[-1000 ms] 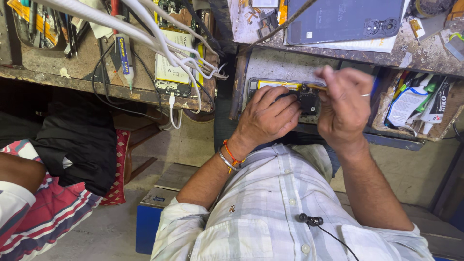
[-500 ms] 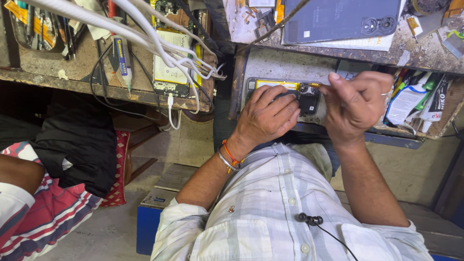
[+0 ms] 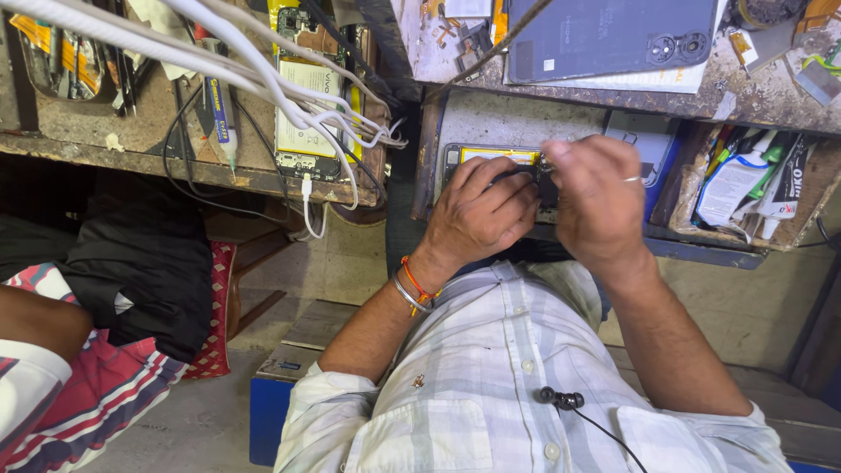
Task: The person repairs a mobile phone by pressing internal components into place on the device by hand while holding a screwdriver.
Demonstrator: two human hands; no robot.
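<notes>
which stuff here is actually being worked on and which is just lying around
In hand:
- opened phone, under both hands
- left hand
- right hand

Lying about:
- second opened phone on the left bench
- dark back cover
- white cables
- glue tubes

Just one camera here, strapped to the person's head and aimed steeply down, pretty much straight over their own chest and forearms. It faces forward toward the counter (image 3: 613, 109), which runs across the top of the frame, while the plaid shirt (image 3: 526, 385) fills the bottom. It sits close: the left hand (image 3: 477, 215) and right hand (image 3: 600, 201) land dead centre, near the lens. Off to the left edge it catches floor and another person's arm (image 3: 39, 320).
</notes>
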